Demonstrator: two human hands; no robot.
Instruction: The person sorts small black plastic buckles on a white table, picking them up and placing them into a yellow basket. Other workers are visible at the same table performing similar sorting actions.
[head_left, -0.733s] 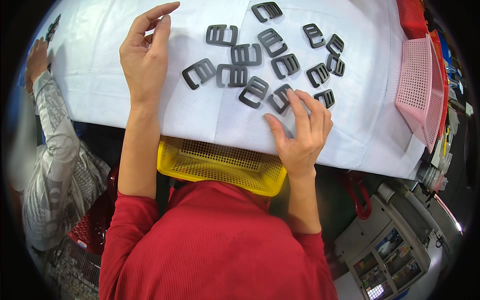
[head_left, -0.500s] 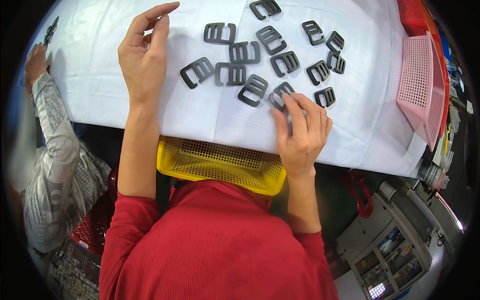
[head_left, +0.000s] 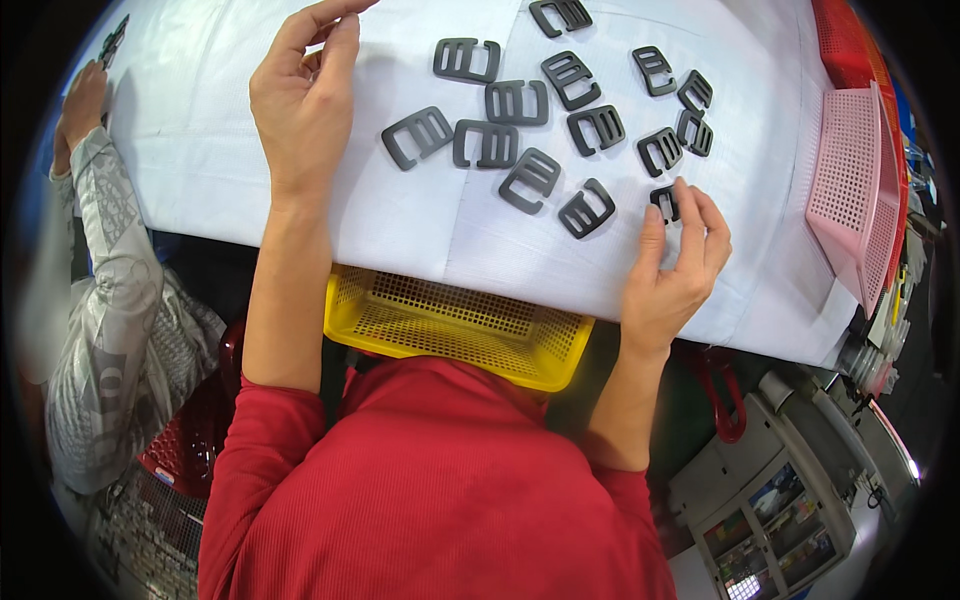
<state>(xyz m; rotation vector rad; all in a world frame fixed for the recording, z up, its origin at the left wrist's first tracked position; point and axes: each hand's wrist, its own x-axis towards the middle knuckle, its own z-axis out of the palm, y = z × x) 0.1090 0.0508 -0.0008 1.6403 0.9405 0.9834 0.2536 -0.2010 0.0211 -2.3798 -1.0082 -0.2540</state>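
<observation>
Several black plastic strap buckles, one of them a slotted buckle near the front, lie spread on the white-covered table. My right hand is at the right-hand front buckle, with thumb and forefinger on either side of it; the fingers partly cover this buckle. My left hand hovers over the cloth left of the buckles, thumb and forefinger a little apart with nothing visible between them. Its other fingers are curled and partly hidden. Closest to it is a tilted buckle.
A yellow perforated basket sits below the table's front edge, against my body. Pink and red baskets stand at the right edge. Another person's hand is at the far left, beside dark pieces.
My right hand has left the front buckle, which now lies turned another way, and has moved right to the neighbouring buckle. The view has shifted slightly; my left hand keeps its pose.
</observation>
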